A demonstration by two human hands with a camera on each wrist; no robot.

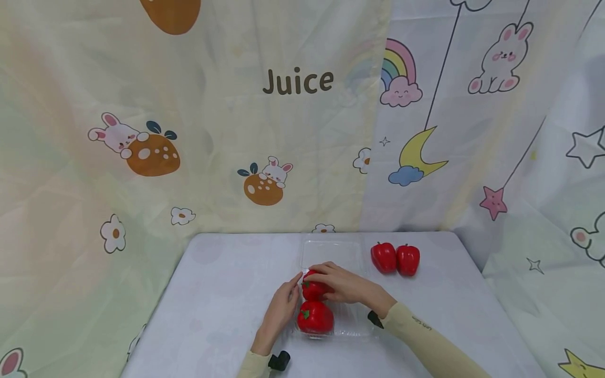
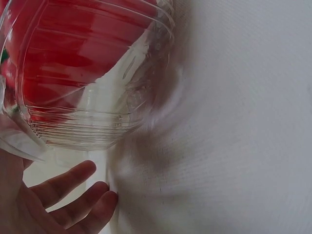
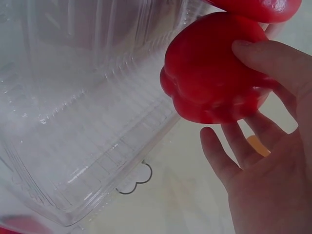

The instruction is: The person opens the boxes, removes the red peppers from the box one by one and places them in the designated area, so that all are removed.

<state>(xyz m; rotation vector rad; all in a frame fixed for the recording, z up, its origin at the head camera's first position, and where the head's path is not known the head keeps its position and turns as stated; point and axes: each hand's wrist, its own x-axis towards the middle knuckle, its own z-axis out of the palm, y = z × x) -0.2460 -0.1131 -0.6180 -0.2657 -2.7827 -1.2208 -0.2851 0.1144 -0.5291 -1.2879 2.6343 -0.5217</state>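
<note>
A clear plastic box (image 1: 354, 321) stands on the table in front of me, with a thin transparent panel (image 1: 333, 249) extending behind it. In its left side sits a red bell pepper (image 1: 315, 318). My right hand (image 1: 347, 286) grips a second red bell pepper (image 3: 214, 68), just behind the first, thumb on one side and fingers on the other. At the box's left edge is my left hand (image 1: 282, 307), fingers mostly straight. In the left wrist view, its loosely spread fingers (image 2: 73, 185) lie beside the ribbed wall; the rim partly hides the thumb side.
Two more red bell peppers (image 1: 384, 258) stand side by side at the table's back right. A white cloth covers the table (image 1: 227, 294). Printed curtains (image 1: 302, 131) hang right behind its back edge. Black wrist cameras (image 1: 280, 360) sit at both sleeves.
</note>
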